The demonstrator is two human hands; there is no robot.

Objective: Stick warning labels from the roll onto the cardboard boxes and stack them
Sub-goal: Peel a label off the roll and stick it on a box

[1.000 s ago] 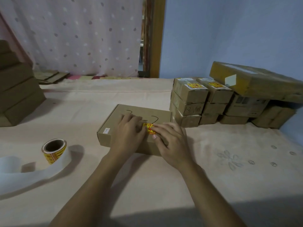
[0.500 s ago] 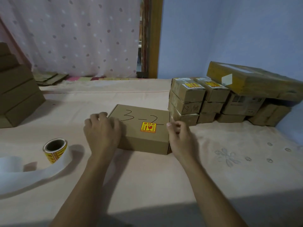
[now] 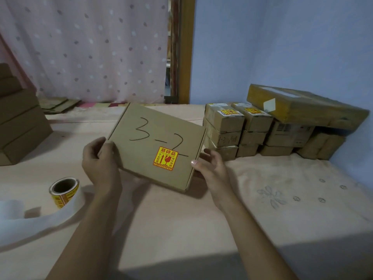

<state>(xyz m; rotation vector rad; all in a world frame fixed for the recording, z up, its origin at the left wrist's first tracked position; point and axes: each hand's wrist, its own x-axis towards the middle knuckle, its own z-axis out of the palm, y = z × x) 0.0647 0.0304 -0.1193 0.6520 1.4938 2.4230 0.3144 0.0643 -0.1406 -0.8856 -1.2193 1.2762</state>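
One wide camera is looking forward and down from the person's head; the table [image 3: 181, 229] is lying close across the lower frame; curtain [image 3: 90, 47] and wall [image 3: 282, 47] are filling the top.

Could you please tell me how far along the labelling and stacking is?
Done: the 3-2 box carries a warning label, as do top boxes of the right stack. In hand: left hand and right hand hold it raised, tilted. Left: stacking it.

Left grip [image 3: 101, 164] curled, clamping; right grip [image 3: 212, 168] pinching, thumb on top; forearms outstretched
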